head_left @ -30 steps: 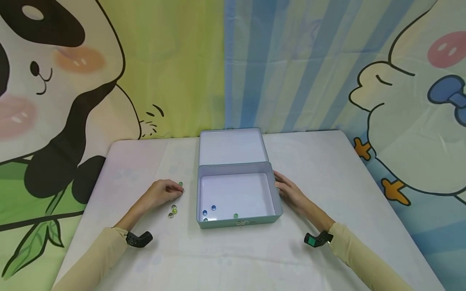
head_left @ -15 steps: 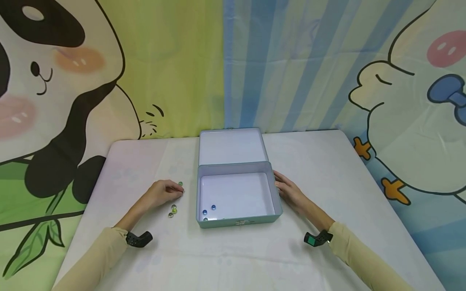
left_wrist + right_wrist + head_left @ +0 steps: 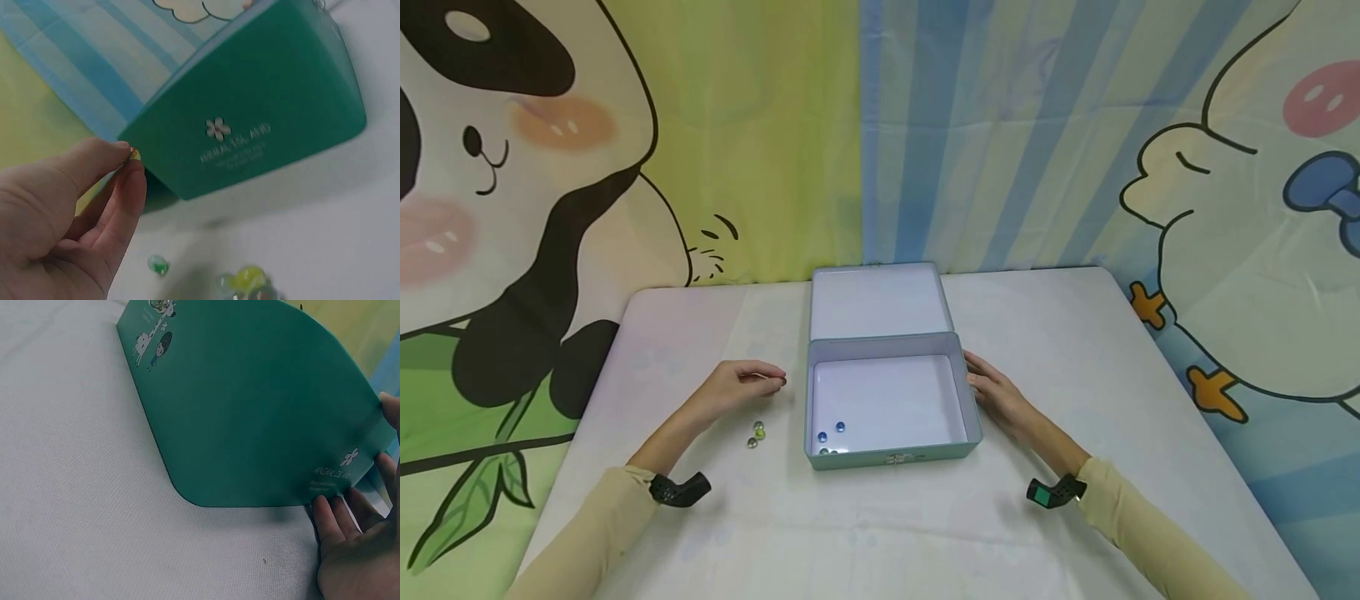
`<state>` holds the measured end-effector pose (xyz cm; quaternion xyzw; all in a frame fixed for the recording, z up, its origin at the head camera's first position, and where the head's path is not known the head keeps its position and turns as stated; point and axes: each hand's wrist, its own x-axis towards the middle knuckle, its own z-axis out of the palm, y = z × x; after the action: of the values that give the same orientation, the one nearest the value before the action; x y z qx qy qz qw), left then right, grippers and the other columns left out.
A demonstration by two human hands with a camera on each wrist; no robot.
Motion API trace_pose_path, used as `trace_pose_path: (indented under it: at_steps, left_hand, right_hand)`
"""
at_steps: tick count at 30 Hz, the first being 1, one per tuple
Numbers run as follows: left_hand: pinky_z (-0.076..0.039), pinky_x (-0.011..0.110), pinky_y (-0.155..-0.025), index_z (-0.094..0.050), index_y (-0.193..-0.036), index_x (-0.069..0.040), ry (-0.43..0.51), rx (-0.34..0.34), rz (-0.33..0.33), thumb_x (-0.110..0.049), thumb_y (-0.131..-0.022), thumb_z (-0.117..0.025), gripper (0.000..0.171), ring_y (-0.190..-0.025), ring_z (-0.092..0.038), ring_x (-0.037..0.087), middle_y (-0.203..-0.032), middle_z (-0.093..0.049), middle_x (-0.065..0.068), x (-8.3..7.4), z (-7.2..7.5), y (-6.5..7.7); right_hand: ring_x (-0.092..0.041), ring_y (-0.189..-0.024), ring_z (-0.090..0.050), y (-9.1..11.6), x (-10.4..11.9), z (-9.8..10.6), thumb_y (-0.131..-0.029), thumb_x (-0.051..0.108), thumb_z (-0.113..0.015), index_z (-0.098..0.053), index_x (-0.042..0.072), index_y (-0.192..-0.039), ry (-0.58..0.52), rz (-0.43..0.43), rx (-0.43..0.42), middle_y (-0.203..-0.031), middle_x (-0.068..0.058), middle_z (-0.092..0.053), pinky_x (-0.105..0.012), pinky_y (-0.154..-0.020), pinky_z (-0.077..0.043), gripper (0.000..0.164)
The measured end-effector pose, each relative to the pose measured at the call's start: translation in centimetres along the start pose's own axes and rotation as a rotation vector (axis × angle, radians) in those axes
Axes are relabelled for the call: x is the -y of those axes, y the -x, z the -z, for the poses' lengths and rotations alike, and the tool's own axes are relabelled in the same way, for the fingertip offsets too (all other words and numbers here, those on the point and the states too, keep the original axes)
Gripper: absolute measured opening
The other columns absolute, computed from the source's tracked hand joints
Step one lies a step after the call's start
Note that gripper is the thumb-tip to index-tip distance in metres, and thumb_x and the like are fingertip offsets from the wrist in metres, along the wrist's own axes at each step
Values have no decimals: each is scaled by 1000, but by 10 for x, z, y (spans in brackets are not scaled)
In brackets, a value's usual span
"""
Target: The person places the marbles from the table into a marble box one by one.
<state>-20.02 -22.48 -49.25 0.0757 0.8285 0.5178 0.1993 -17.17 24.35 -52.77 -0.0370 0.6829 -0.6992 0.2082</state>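
My left hand [image 3: 741, 387] pinches a small glass marble [image 3: 135, 154] between thumb and fingertips, just left of a green tin box [image 3: 893, 457]. Below that hand, a green marble [image 3: 158, 264] lies on the white cloth; the hand hides it in the head view. A cluster of marbles [image 3: 759, 433], one of them yellow, sits nearer the front. Inside the box, blue marbles [image 3: 840, 427] and others partly hidden by the front wall gather at the front left. My right hand [image 3: 1000, 396] touches the box's right side with fairly straight fingers.
The box's lid [image 3: 878, 302] stands raised at the back, close to the printed curtain [image 3: 790, 142]. White cloth covers the table [image 3: 880, 533]. Each wrist wears a black camera band [image 3: 679, 490].
My left hand has risen slightly and moved right, with the pinched marble. A green marble in the box has rolled left along the front wall. My right hand stays put.
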Motion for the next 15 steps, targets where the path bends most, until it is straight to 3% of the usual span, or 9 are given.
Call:
trace_pose_path:
  at_steps: [7, 12, 15]
  left_hand:
    - [-55, 30, -89, -68, -117, -8, 71, 51, -21, -43, -83, -74, 49, -107, -67, 30, -115, -71, 7, -20, -5, -1]
    - [-54, 37, -93, -69, -117, -9, 56, 70, -41, -41, -84, -73, 46, -105, -68, 27, -113, -71, 7, -34, -10, -7]
    - [-54, 42, -94, -68, -117, -8, 24, 91, -88, -39, -86, -72, 44, -101, -68, 27, -114, -70, 13, -44, -14, -12]
  right_hand:
    - [-38, -150, -12, 2, 2, -1, -100, 28, -48, -15, 13, -156, 1, -2, -4, -162, -18, -11, -57, -121, -9, 67]
    - [-38, -150, -12, 1, 2, -1, -100, 27, -48, -14, 12, -156, 4, 9, 0, -162, -19, -11, -57, -121, -9, 67]
    - [-38, -150, -11, 1, 2, -1, -101, 26, -47, -13, 12, -156, 0, 8, 4, -162, -19, -11, -57, -121, -8, 66]
